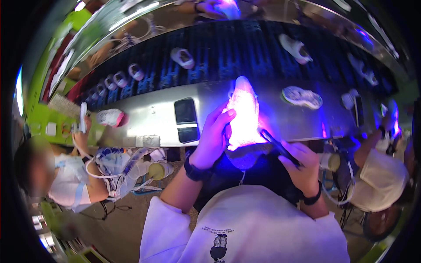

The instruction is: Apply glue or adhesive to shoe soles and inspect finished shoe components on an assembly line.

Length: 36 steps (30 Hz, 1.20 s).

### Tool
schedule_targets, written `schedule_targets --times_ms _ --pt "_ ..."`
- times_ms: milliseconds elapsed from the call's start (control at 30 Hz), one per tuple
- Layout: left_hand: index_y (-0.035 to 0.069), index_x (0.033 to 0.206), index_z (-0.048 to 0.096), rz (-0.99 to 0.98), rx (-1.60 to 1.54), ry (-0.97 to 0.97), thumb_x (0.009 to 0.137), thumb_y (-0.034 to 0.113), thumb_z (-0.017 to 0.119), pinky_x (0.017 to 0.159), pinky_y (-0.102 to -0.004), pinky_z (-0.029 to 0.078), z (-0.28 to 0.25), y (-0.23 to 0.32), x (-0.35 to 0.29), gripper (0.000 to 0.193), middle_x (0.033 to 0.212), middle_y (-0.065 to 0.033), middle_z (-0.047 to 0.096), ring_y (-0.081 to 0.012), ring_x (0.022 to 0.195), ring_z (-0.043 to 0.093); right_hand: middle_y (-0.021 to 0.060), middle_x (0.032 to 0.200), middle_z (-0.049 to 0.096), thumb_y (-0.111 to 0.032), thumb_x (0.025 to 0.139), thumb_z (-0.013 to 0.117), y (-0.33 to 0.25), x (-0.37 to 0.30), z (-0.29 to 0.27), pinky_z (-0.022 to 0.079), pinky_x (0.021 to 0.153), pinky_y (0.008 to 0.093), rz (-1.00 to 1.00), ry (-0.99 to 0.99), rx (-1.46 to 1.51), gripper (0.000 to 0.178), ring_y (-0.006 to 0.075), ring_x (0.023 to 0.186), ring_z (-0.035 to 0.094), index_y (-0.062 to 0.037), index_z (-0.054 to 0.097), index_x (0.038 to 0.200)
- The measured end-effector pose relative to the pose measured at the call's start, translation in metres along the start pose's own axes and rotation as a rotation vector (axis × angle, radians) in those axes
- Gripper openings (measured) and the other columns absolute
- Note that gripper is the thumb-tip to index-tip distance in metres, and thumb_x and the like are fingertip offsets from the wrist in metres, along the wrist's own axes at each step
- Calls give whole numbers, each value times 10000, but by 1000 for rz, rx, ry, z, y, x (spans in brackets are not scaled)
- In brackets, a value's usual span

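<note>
Left fingers (229,113) on brightly lit shoe (244,116), right fingers (293,150) around black tool (275,143)

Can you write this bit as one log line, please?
left hand: holds glowing shoe; right hand: holds black torch; pink-white shoe: on metal table

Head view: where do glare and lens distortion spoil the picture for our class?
Head view: violet-white glare washes out the held shoe, apparently from the dark tool in the right hand; head view: pale sheen covers the left part of the metal bench; head view: the conveyor curves with fisheye distortion.
</note>
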<state>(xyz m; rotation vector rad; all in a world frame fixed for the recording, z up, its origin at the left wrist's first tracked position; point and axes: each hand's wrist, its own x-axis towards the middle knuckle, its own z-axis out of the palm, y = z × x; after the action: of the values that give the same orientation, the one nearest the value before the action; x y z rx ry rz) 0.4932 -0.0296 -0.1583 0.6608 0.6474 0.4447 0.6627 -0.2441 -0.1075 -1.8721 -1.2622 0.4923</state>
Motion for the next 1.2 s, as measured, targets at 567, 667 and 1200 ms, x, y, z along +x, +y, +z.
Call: schedule_targets --times_ms 567,667,1200 --pt "-37 1108 675 332 1791 867 865 481 724 905 -498 552 -292 189 208 575 1078 -290 715 -432 1035 697 60 928 656 -3 976 572 97 -5 -10 369 484 202 641 158 465 511 65 608 506 6 487 1480" --pt "-11 1126 709 76 1821 916 888 511 679 937 -485 549 -307 178 220 575 1120 -276 715 -421 1073 692 38 912 649 -5 968 585 101 -5 -2 369 486 195 661 181 438 501 53 609 501 9 508 1463" --pt "-7 1149 704 750 1461 353 861 260 778 882 -420 557 -110 79 128 400 1131 -206 725 -369 1021 694 -1 882 625 -12 970 642 115 22 0 372 511 193 571 334 319 437 32 597 477 7 532 1392"
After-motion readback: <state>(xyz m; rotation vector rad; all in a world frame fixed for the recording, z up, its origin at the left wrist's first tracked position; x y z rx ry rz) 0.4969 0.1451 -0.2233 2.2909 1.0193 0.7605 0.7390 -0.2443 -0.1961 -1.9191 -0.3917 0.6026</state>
